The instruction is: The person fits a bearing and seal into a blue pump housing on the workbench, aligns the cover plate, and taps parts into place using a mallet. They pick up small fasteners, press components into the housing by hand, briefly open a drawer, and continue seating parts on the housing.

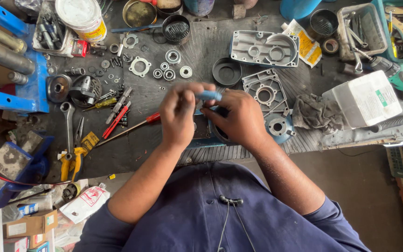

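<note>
From where I watch, the surface (131,154) is a dark, grimy workbench strewn with metal parts, with a ribbed rubber mat (211,46) under the middle of it. A blue vise (19,74) juts in at the left edge, and bare floor shows at the lower right.

Both of my hands meet over the middle of the mat. The left hand (179,116) and the right hand (239,119) are each curled closed, fingertips pinching a small blue tube (209,95) held between them — left on one end, right on the other. Right beneath them lies a blue metal housing (201,133), mostly hidden.

Containers sit along the far edge: a white plastic tub (82,18) with its lid on, a clear tray (50,30) holding bolts and sockets, a round tin (138,13) that looks dark inside, and a wire-sided basket (362,30) with wrenches and metal tools in it. A black round cap (226,72) lies open side up near two grey cast covers (264,49).

Loose bearings (172,57) and washers spread left of the mat, beside a red-handled screwdriver (127,129) and yellow-handled pliers (71,161). A grey rag (318,114) lies to the right, touching a white box (364,98).
</note>
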